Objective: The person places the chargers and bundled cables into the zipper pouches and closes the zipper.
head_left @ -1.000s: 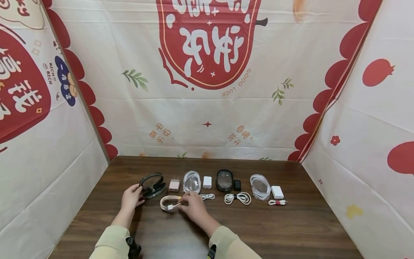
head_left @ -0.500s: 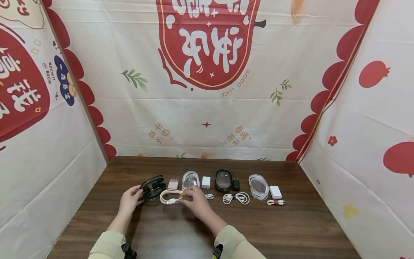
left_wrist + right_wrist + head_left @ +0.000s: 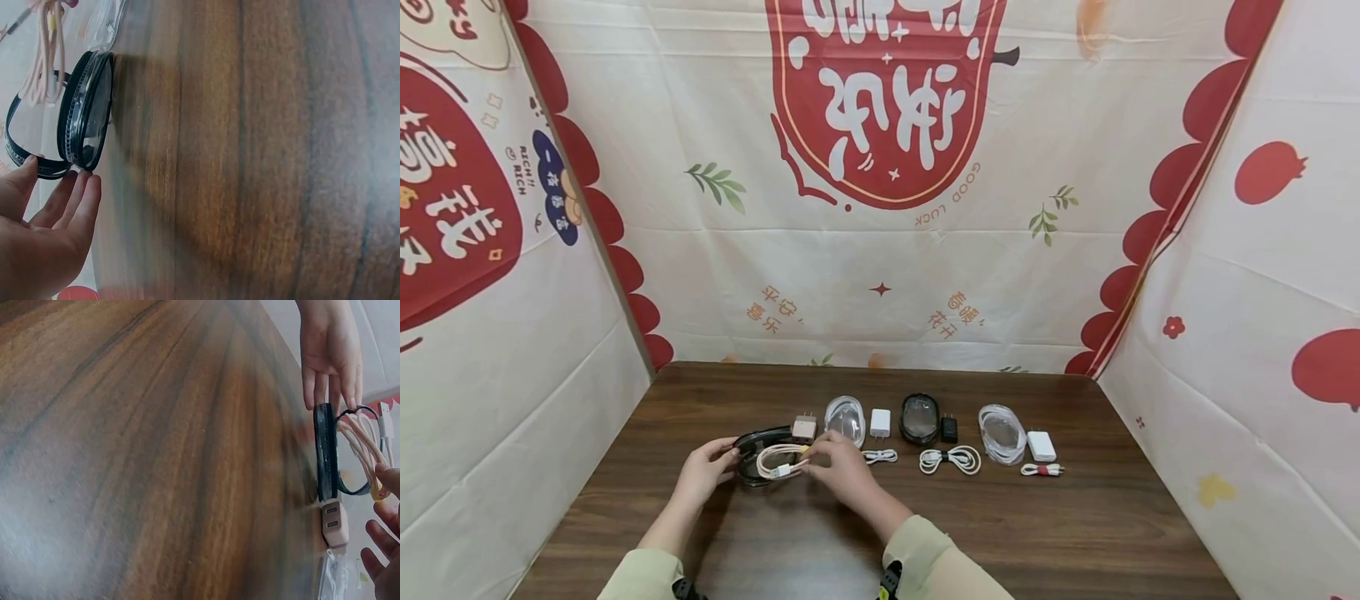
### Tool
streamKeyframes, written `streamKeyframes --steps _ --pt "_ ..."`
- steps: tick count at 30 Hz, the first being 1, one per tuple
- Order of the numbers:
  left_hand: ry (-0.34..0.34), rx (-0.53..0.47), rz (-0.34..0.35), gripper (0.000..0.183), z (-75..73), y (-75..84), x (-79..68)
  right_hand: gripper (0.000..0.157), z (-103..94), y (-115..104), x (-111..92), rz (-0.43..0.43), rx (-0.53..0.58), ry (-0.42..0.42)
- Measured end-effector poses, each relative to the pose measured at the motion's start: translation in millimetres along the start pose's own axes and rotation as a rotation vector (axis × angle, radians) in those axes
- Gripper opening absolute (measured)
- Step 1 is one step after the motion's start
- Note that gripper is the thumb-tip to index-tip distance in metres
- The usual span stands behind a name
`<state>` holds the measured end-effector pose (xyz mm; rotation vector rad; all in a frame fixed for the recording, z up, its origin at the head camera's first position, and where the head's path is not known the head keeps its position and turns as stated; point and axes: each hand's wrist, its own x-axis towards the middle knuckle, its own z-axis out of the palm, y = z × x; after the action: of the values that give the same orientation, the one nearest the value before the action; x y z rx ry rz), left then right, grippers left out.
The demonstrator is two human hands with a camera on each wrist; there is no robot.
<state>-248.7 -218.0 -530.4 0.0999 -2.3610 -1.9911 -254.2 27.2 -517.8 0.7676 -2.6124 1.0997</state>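
A small oval zip case (image 3: pixel 748 454) with clear faces and black trim is unzipped, its lid standing away from its base. My left hand (image 3: pixel 703 471) holds it by the near left rim; the left wrist view shows the thumb on the lid's edge (image 3: pixel 40 167) and the fingers at the base (image 3: pixel 87 115). My right hand (image 3: pixel 842 471) pinches a coiled pinkish USB cable (image 3: pixel 359 440) by its yellow tie. In the head view the coil overlaps the case; in the right wrist view it hangs at the case's mouth. A pink charger plug (image 3: pixel 803 428) lies just beyond.
Rightward along the table (image 3: pixel 880 542) lie a clear case (image 3: pixel 846 421), a white charger (image 3: pixel 881 422), a black case (image 3: pixel 920 418), a black charger (image 3: pixel 949 429), another clear case (image 3: pixel 1002 434) and a white charger (image 3: pixel 1041 446). White cables (image 3: pixel 951 460) lie in front. Printed cloth (image 3: pixel 880 250) walls the table.
The left hand has tilted the case and brought it nearer and slightly right, its lid now apart from its base. The right hand has moved the coiled cable left, over the case.
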Motion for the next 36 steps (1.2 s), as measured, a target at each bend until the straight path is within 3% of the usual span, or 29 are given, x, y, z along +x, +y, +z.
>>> streamKeyframes --steps 18,28,33,36 --pt "-0.077 -0.028 -0.012 0.028 10.0 0.9 -7.5 0.009 17.3 0.1 -5.1 0.028 -0.118 0.034" --pt "-0.004 -0.066 -0.076 0.026 17.5 3.3 -9.6 0.01 26.1 2.2 -6.9 0.052 -0.218 0.001" --pt "0.025 -0.144 -0.139 0.027 22.0 5.8 -11.2 0.01 29.8 1.7 -6.9 0.073 -0.225 -0.003" --pt "0.029 -0.168 -0.142 0.026 23.6 5.3 -11.6 0.012 31.8 1.8 -7.2 0.088 -0.222 -0.003"
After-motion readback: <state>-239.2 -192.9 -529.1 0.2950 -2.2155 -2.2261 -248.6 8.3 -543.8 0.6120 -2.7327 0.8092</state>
